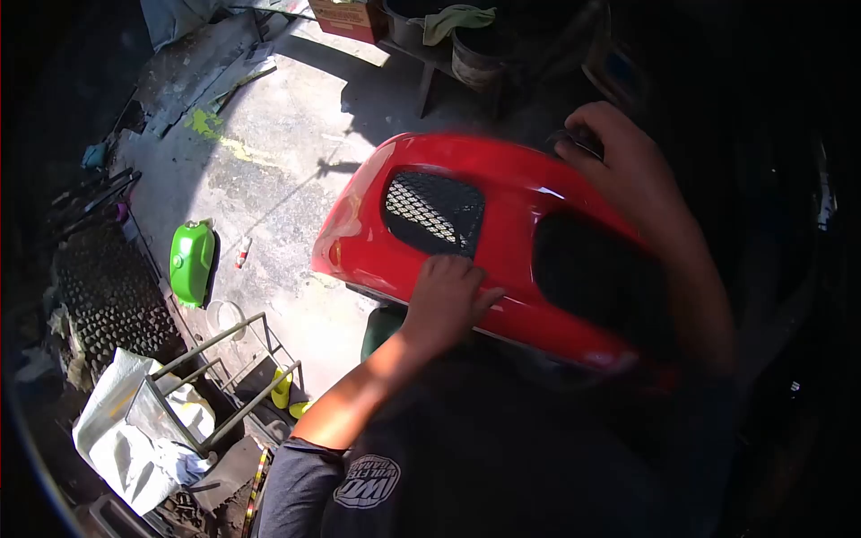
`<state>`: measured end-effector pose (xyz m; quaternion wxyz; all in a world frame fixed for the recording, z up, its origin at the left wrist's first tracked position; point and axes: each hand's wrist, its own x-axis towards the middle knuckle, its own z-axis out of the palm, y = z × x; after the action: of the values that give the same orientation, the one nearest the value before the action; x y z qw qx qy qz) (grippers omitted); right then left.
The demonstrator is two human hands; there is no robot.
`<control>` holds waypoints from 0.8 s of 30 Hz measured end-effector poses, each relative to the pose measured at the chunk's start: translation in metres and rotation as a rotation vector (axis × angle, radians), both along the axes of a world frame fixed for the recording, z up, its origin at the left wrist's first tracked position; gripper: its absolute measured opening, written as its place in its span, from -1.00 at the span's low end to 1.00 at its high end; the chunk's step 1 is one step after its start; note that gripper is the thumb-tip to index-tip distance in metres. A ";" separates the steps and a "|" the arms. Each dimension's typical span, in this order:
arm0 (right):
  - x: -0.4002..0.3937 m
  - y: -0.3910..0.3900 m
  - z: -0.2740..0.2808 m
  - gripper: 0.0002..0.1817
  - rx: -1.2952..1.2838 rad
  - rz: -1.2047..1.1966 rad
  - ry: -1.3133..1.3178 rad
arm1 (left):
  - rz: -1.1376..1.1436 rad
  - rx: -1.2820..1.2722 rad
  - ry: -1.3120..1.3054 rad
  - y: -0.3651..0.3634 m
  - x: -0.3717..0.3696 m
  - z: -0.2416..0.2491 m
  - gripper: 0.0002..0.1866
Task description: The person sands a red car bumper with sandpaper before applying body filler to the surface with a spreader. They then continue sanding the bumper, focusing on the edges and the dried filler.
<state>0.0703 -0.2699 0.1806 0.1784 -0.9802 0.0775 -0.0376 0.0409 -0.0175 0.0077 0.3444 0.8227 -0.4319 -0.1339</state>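
A glossy red vehicle body panel [508, 215] lies in front of me, with a mesh-covered opening [430, 211] on its left half and a dark opening [583, 269] on its right. Pale, dull patches show along its left end. My left hand [446, 300] grips the panel's near edge, fingers curled at the lower rim of the mesh opening. Over the far right edge, my right hand [614, 157] is closed around a small dark object [583, 141] whose kind I cannot make out. Shadow hides much of the panel's right end.
A green fuel tank [190, 263] stands on the concrete floor at left, beside a small red-and-white tube [243, 252]. Nearer are a metal frame [224, 336] and white sheeting [134, 439]. At the back, buckets [480, 58] and a cardboard box [350, 20] sit on a bench.
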 end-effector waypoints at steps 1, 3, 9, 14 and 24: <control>-0.029 -0.006 0.015 -0.71 0.045 -0.079 -0.018 | -0.038 0.005 -0.005 0.001 0.003 0.001 -0.60; -0.091 -0.013 0.040 -0.73 0.101 -0.227 -0.050 | -0.102 0.009 -0.003 0.003 0.006 0.002 -0.59; -0.270 0.045 0.041 -0.77 0.409 -0.730 -0.119 | -0.307 -0.005 0.099 0.004 0.028 0.007 -0.59; -0.348 0.157 -0.032 -0.77 0.849 -1.193 -0.046 | -0.441 0.000 0.201 0.004 0.061 -0.009 -0.67; -0.530 0.407 -0.333 -0.57 -0.516 -0.761 0.656 | -0.282 -0.024 -0.176 -0.044 0.221 -0.104 -0.36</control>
<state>-0.4597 0.1374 -0.1523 -0.1269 -0.8554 0.4650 0.1897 0.2617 -0.0614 -0.0966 0.2929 0.7584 -0.5730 -0.1032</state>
